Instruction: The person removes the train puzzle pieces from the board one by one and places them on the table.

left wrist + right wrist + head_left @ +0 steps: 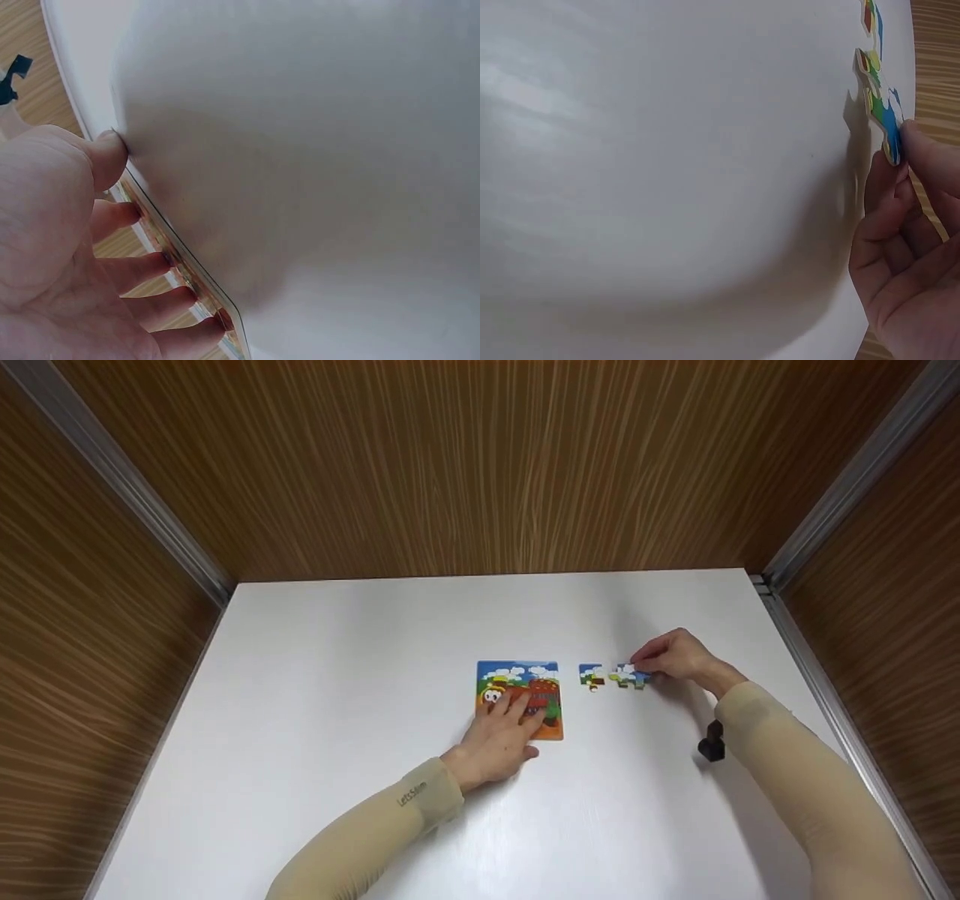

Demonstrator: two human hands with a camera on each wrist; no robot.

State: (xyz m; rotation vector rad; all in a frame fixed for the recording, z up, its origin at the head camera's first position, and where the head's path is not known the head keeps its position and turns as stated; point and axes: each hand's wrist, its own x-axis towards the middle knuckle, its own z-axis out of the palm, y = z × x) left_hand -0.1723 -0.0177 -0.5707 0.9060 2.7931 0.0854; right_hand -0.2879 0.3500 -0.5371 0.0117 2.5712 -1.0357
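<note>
A square picture puzzle board point(555, 729) with a colourful cartoon scene lies on the white table. My left hand point(496, 739) rests on its lower part with fingers spread; in the left wrist view, the fingertips point(215, 327) touch the board's face, while the thumb is beside its edge. To the right, my right hand point(681, 657) pinches a blue and green puzzle piece point(887, 124) between thumb and fingers. That piece is tilted up and meets a neighbouring puzzle piece point(621, 673). Separate from these, another puzzle piece point(590, 673) lies between them and the board.
Wood-grain panels point(480, 472) stand behind and at both sides of the white table point(322, 675), with metal rails point(814, 690) along the side edges. A small black device point(712, 744) shows beside the right sleeve.
</note>
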